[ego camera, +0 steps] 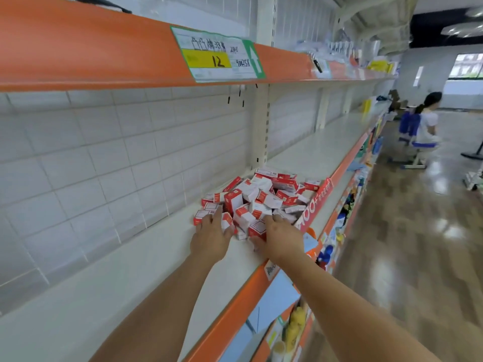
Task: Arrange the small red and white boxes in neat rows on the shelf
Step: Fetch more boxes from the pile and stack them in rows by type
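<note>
Bare forearms, white shelf (146, 259), wooden floor (407, 231)

Boxes: a loose heap of small red and white boxes (261, 199) sits in front of you, tumbled at all angles, none in rows.
Shelf: the white shelf (130, 278) carries the heap near its orange front edge.
Left hand: your left hand (211, 237) lies palm down at the heap's near left side, fingers reaching onto the boxes there.
Right hand: your right hand (281, 239) rests at the heap's near right side, fingertips among the boxes.
Above: a price label (217, 56) marked 12 hangs on the upper orange rail.
Aisle: a seated person (424, 121) is far off to your right.
</note>
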